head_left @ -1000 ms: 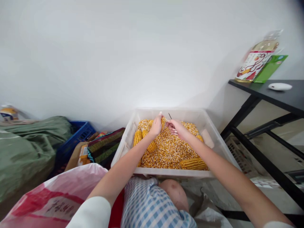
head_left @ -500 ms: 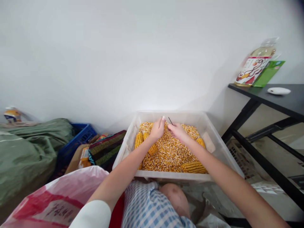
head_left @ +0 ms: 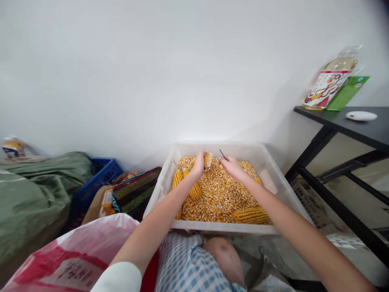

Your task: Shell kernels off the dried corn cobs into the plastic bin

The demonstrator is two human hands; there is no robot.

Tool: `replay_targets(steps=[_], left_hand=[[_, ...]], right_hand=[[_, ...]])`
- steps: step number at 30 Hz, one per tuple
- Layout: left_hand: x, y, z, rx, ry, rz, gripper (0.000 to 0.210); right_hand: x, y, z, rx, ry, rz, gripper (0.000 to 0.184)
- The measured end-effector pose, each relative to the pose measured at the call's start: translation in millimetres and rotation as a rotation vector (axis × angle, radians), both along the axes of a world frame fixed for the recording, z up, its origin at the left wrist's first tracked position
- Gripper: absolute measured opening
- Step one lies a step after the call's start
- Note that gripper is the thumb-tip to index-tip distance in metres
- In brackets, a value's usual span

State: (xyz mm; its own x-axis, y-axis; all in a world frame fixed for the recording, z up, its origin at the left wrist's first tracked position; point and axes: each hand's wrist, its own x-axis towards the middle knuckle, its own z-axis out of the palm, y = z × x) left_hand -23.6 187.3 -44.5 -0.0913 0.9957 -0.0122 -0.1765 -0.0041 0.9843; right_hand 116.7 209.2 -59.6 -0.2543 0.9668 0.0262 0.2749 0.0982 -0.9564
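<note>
A translucent plastic bin (head_left: 281, 190) in front of me holds loose yellow corn kernels (head_left: 219, 194) and several whole cobs. My left hand (head_left: 199, 165) grips a small corn cob (head_left: 208, 159) over the far part of the bin. My right hand (head_left: 232, 166) is closed on a thin dark pointed tool (head_left: 223, 154), its tip sticking up a little to the right of the cob. A full cob (head_left: 251, 215) lies by the bin's near right edge, and others (head_left: 177, 177) lie at the left side.
A pink and red plastic sack (head_left: 73, 255) sits at my lower left. A blue crate (head_left: 97, 174), green cloth (head_left: 33, 190) and a mesh bag (head_left: 133, 188) lie left. A black table (head_left: 358, 129) at right carries an oil bottle (head_left: 330, 81), a green box and a white object.
My hands have drawn slightly apart: the cob now shows in my left hand, and my right hand with the tool has shifted a little to the right.
</note>
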Motion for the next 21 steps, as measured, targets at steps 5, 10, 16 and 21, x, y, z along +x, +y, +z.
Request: replay_targets(steps=[5,10,16,21], left_hand=[[-19,4,4.0,-0.111,-0.245,-0.402,0.020],[-26,6,7.1,-0.155,-0.154,-0.437,0.035],[-12,4,6.2,0.031,-0.091,-0.336,0.048],[-5,3,7.9,0.073,-0.146,-0.041,0.033]], right_hand=[[5,15,11.4,-0.260,0.196,0.292,0.038],[-7,11,8.1,-0.370,0.245,0.538,0.043],[-17,-8,1.5,-0.481,0.510,0.469,0.051],[-11,-18,12.8,-0.308,0.577,0.323,0.046]])
